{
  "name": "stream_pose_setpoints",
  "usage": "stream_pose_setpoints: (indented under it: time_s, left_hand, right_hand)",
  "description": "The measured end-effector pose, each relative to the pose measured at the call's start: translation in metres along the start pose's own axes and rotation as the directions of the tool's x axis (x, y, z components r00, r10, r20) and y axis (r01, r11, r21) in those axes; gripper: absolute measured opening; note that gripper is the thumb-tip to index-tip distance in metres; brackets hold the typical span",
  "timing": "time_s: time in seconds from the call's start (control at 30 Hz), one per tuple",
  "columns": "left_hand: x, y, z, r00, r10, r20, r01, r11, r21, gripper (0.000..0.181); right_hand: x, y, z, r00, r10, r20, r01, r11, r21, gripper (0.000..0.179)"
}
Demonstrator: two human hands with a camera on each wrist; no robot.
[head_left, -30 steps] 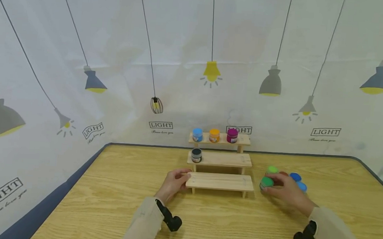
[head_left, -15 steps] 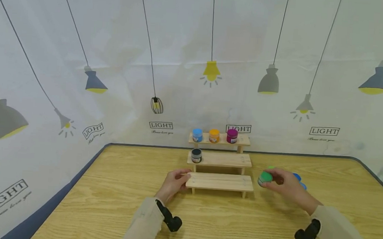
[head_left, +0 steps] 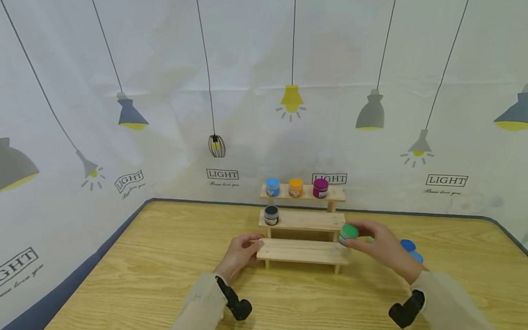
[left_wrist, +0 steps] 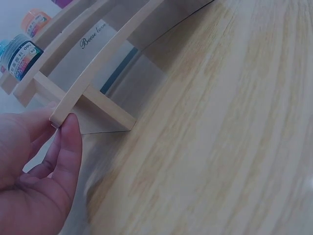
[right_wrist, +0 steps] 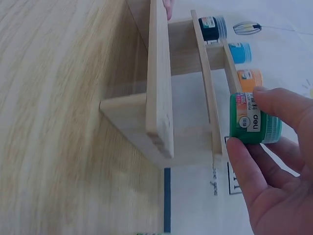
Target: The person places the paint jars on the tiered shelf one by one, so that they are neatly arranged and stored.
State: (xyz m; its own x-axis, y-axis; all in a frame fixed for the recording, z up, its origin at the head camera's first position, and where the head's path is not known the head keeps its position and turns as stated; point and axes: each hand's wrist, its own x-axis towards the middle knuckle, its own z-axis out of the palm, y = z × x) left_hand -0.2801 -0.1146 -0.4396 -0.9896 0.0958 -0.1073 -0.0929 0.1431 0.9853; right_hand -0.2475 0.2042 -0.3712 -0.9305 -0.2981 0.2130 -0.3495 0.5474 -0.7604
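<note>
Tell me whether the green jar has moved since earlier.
Yes: in the head view, the green jar has moved left and up, now overlapping the right end of the rack.

Lamp-printed sheeting (head_left: 253,57) around the table (head_left: 137,268) suggests a booth.

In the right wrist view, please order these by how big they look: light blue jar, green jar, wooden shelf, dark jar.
1. Wooden shelf
2. Green jar, nearer the camera than the other jars
3. Dark jar and light blue jar: too alike to rank
</note>
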Motion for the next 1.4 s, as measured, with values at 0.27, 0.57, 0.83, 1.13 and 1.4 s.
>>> stream_pose_setpoints:
  time_s: [0.27, 0.57, 0.83, 1.13, 1.4]
  left_hand:
    - [-0.001, 0.001, 0.0, 1.0, 0.0, 0.0, 0.0, 1.0, -0.013, 0.032]
    - [0.003, 0.0, -0.001, 1.0, -0.016, -0.007, 0.016, 1.0, 0.004, 0.03]
    - [0.003, -0.001, -0.001, 1.0, -0.021, 0.009, 0.021, 1.0, -0.015, 0.031]
    - [0.002, -0.002, 0.0, 1.0, 0.007, 0.025, -0.006, 0.999, -0.037, 0.033]
    - [0.001, -0.002, 0.0, 1.0, 0.002, 0.006, -0.002, 1.0, -0.028, 0.031]
  right_hand:
    - [0.022, -0.015, 0.015, 0.996, -0.093, 0.01, 0.093, 0.995, 0.021, 0.047]
    - [0.043, -0.027, 0.034, 0.994, -0.102, 0.047, 0.102, 0.995, 0.014, 0.046]
    - [0.056, -0.037, 0.046, 0.986, -0.154, 0.065, 0.156, 0.987, -0.024, 0.04]
    - [0.073, -0.035, 0.058, 0.995, -0.062, 0.072, 0.06, 0.998, 0.027, 0.042]
    - [0.081, -0.035, 0.065, 0.998, -0.042, 0.045, 0.042, 0.999, 0.011, 0.046]
